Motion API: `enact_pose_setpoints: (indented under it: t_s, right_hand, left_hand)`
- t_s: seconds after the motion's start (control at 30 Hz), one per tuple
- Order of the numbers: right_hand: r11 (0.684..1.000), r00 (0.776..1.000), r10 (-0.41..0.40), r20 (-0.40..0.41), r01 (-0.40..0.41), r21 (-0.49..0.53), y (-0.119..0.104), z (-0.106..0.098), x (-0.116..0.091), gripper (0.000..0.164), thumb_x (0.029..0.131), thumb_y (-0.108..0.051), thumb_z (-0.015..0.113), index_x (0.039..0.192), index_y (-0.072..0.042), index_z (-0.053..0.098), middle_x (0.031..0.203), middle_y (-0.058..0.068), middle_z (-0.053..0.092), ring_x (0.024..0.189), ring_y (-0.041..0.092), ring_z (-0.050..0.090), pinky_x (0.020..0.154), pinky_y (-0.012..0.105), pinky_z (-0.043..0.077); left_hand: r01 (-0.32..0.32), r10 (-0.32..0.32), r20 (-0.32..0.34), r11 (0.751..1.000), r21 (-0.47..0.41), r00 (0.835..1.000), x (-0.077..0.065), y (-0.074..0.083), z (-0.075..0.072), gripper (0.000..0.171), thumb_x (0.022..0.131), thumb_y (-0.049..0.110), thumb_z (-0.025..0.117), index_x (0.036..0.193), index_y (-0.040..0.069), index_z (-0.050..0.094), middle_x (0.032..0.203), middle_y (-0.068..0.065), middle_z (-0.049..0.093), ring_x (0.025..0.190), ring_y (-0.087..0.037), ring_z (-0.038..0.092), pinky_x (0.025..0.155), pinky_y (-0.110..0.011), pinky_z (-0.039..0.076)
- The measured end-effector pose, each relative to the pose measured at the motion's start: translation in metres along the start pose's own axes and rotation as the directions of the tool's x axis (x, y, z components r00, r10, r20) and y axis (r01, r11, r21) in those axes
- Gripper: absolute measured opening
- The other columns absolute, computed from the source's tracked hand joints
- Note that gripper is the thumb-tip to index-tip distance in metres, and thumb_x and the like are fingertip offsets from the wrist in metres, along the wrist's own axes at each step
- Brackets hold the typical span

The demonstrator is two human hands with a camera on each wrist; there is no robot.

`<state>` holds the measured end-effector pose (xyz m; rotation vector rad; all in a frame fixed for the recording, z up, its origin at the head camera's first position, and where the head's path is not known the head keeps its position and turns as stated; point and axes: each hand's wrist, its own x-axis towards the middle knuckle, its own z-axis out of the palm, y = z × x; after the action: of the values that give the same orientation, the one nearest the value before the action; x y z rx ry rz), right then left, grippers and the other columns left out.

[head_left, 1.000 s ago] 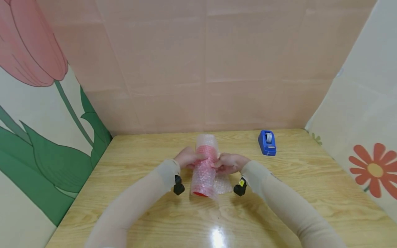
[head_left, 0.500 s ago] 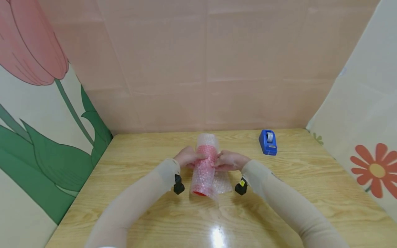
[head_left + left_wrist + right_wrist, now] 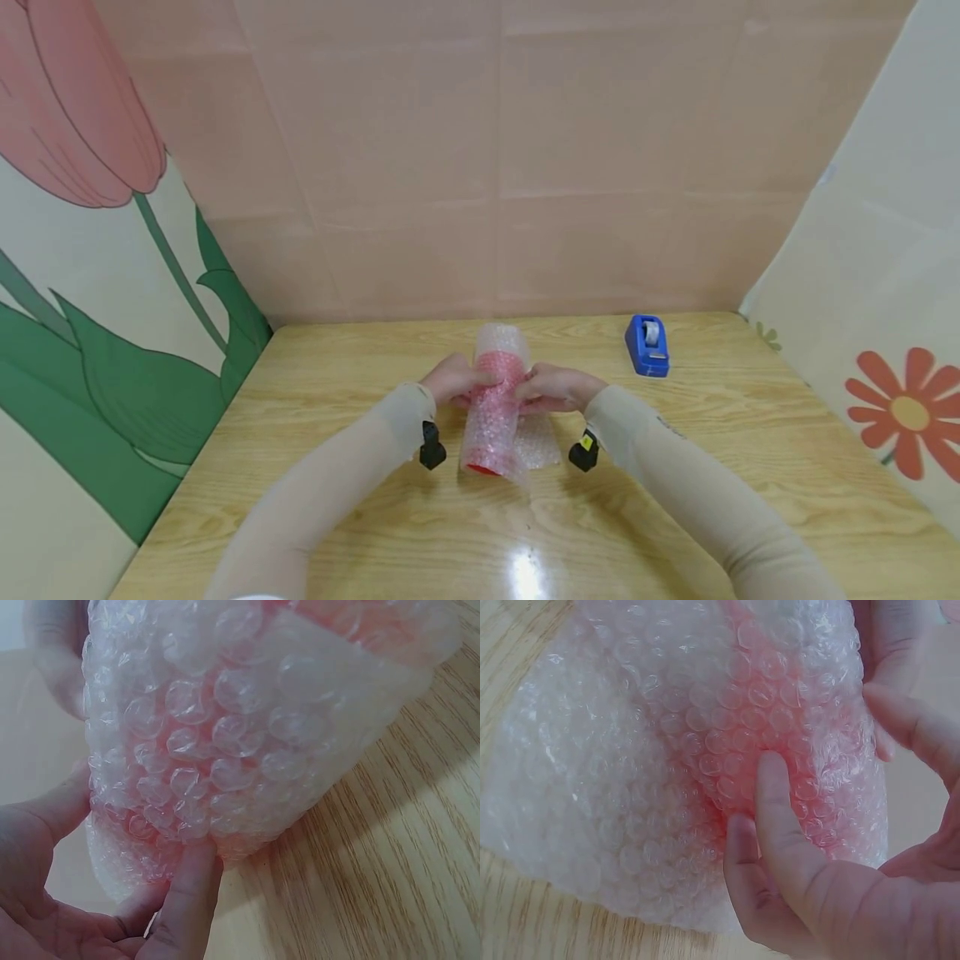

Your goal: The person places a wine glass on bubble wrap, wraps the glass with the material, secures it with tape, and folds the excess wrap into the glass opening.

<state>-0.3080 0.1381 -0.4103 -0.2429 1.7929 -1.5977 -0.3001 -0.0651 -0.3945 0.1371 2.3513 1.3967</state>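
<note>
A red cylinder-like object wrapped in clear bubble wrap (image 3: pixel 495 425) lies lengthwise on the wooden table, its red end showing at the near side. My left hand (image 3: pixel 452 380) grips it from the left, thumb across the top and fingers against the side, as the left wrist view shows. From the right, my right hand (image 3: pixel 557 388) holds the wrap, with two fingertips pressed into the bubbles (image 3: pixel 742 750) and the thumb over the top. A loose flap of bubble wrap (image 3: pixel 537 443) spreads on the table below the right hand. Most of the red object is hidden under the wrap.
A blue tape dispenser (image 3: pixel 647 346) with a roll of clear tape stands at the back right of the wooden table (image 3: pixel 360 517). A pinkish sheet (image 3: pixel 480 167) hangs behind the table, with flower-printed panels on both sides.
My right hand has shifted slightly away from me along the wrapped roll, its fingers resettling on the wrap. The left hand and the roll stay nearly still.
</note>
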Motion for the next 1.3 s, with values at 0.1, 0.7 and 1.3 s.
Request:
enact_pose_setpoints:
  t_s: [0.1, 0.7, 1.3]
  right_hand:
    - [1.0, 1.0, 0.0, 0.013, 0.0, -0.003, 0.0, 0.0, -0.001, 0.015, 0.086, 0.002, 0.055, 0.097, 0.011, 0.053, 0.091, 0.01, 0.06, 0.086, 0.017, 0.059, 0.086, 0.03, 0.05]
    - [0.993, 0.994, 0.025, -0.108, -0.037, -0.109, -0.002, 0.009, 0.002, 0.029, 0.086, 0.001, 0.06, 0.108, 0.017, 0.049, 0.097, 0.016, 0.061, 0.085, 0.019, 0.061, 0.083, 0.032, 0.052]
    - [0.988, 0.991, 0.049, -0.126, -0.067, -0.141, -0.002, 0.009, 0.003, 0.025, 0.085, 0.0, 0.061, 0.104, 0.014, 0.051, 0.092, 0.012, 0.058, 0.081, 0.016, 0.059, 0.082, 0.031, 0.052]
  left_hand:
    - [-0.004, 0.004, 0.001, 1.0, 0.004, 1.0, 0.0, 0.0, 0.0, 0.041, 0.081, 0.033, 0.069, 0.097, -0.004, 0.06, 0.088, -0.012, 0.061, 0.073, -0.023, 0.062, 0.08, -0.046, 0.052]
    - [0.01, -0.006, 0.086, 0.999, -0.053, 0.996, 0.015, -0.008, -0.005, 0.033, 0.096, 0.026, 0.05, 0.097, -0.005, 0.06, 0.088, -0.014, 0.062, 0.075, -0.022, 0.063, 0.07, -0.036, 0.055]
    - [0.12, -0.091, 0.113, 0.952, -0.283, 0.989, 0.02, -0.02, -0.012, 0.028, 0.088, 0.018, 0.064, 0.1, -0.007, 0.064, 0.095, -0.019, 0.065, 0.08, -0.024, 0.065, 0.075, -0.034, 0.055]
